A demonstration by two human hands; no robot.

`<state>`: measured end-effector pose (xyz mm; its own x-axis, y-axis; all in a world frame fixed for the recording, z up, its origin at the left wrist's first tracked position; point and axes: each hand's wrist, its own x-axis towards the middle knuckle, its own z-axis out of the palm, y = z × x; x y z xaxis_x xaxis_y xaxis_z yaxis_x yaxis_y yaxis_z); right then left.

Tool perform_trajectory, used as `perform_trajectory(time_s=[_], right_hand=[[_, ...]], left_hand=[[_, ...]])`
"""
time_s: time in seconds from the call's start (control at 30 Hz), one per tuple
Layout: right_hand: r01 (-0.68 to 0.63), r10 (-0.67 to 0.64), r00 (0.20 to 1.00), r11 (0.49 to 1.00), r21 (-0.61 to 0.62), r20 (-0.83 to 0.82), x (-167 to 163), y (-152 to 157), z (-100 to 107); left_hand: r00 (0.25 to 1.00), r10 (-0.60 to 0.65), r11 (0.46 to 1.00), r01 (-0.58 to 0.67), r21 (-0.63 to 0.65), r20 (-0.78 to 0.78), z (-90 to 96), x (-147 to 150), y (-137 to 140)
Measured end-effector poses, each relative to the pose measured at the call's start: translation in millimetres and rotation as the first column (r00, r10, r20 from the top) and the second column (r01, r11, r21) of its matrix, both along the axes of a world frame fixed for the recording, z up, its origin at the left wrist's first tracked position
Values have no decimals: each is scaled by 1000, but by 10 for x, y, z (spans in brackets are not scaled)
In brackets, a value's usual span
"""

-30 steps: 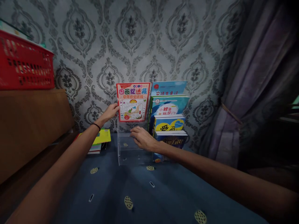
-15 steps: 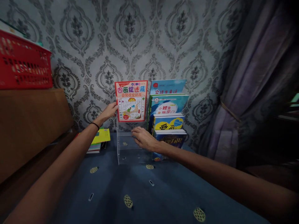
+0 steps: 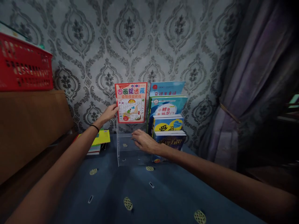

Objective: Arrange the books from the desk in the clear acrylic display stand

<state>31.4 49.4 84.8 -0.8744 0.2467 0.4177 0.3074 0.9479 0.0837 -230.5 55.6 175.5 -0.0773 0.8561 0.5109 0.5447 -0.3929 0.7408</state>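
Note:
My left hand (image 3: 109, 113) is closed on the left edge of a red-bordered picture book (image 3: 131, 107). The book stands upright at the back tier of a clear acrylic book rack (image 3: 126, 147). Lower down, my right hand (image 3: 145, 141) has its bent fingers together at the edge of a clear tier, below the book. Just right of that hand, the tiers hold a light blue book (image 3: 167, 88), a teal book (image 3: 174, 105), a yellow and blue book (image 3: 171, 123) and a dark blue book (image 3: 171, 141). My right wrist covers part of the dark blue one.
A blue patterned cloth (image 3: 109, 189) covers the table. Left of the rack lies a small stack of books (image 3: 101, 138) with a yellow one on top. A red basket (image 3: 28, 77) stands on a wooden cabinet (image 3: 35, 121). A tied curtain (image 3: 224, 133) hangs at the right.
The view has shifted slightly, so everything appears a little lower. Both hands keep their places at the book and the rack.

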Motion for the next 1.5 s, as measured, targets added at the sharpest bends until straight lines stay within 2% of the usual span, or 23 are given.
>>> perform_trajectory(time_s=[0.5, 0.67, 0.8, 0.9, 1.03, 1.13, 1.27, 1.37, 1.5], right_hand=[[3, -2, 1000, 998, -61, 15, 51, -34, -67], [-2, 1, 1000, 993, -122, -4, 34, -131, -148], [-98, 74, 992, 961, -259, -100, 43, -409, -443], [-182, 119, 973, 921, -345, -197, 86, -691, -735], [-246, 127, 954, 851, -465, -271, 93, -992, -1048], [-249, 85, 946, 808, -534, -312, 5, -1118, -1202], [-258, 39, 939, 740, -621, -343, -152, -1235, -1367], [-273, 16, 932, 687, -674, -361, -207, -1310, -1505], [-247, -47, 931, 651, -718, -362, -165, -1344, -1645]], left_hand=[[999, 45, 998, -45, 36, -7, -35, 30, -14], [996, 85, 996, -84, 33, -21, -114, -96, -40], [967, 229, 970, -236, -51, -107, -351, -493, -195], [902, 338, 915, -382, -129, -268, -631, -896, -473], [799, 328, 832, -497, -245, -504, -1018, -1270, -899], [738, 242, 798, -520, -304, -630, -1285, -1359, -1098], [642, 155, 785, -542, -301, -750, -1551, -1330, -1208], [570, 126, 789, -553, -266, -812, -1634, -1290, -1243], [497, 109, 815, -540, -209, -861, -1617, -1256, -1307]])
